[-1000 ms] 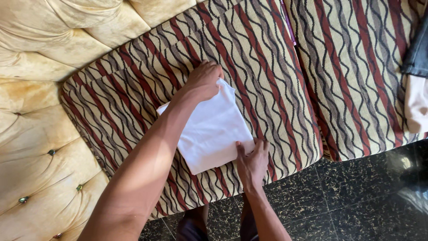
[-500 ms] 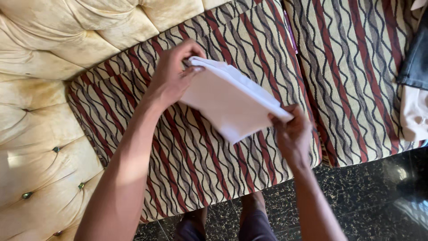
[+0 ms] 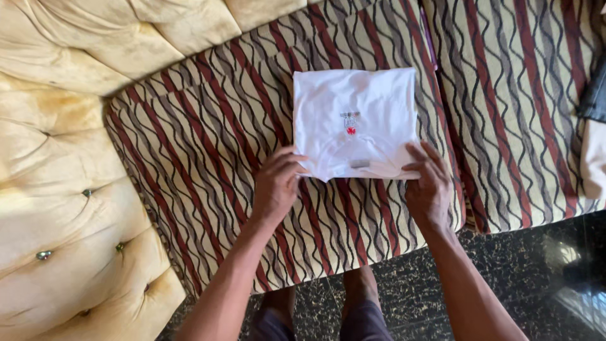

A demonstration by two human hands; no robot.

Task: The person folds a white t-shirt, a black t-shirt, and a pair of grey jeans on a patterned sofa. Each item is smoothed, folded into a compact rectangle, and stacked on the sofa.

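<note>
The striped seat cushion [image 3: 208, 170] lies bare to the left of the folded white shirt [image 3: 353, 123], open to its left and front edges. The tufted armrest [image 3: 57, 208] walls that left edge. At the right edge, dark clothing [image 3: 594, 95] crowds the neighbouring cushion [image 3: 517, 107].

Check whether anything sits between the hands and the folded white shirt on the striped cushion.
Nothing visible does. The left hand and right hand both touch the near edge of the folded white shirt, which lies flat on the striped cushion.

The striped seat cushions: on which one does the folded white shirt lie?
The folded white shirt lies on the left striped cushion, beside the tufted cream armrest. The right striped cushion bears no shirt.
</note>
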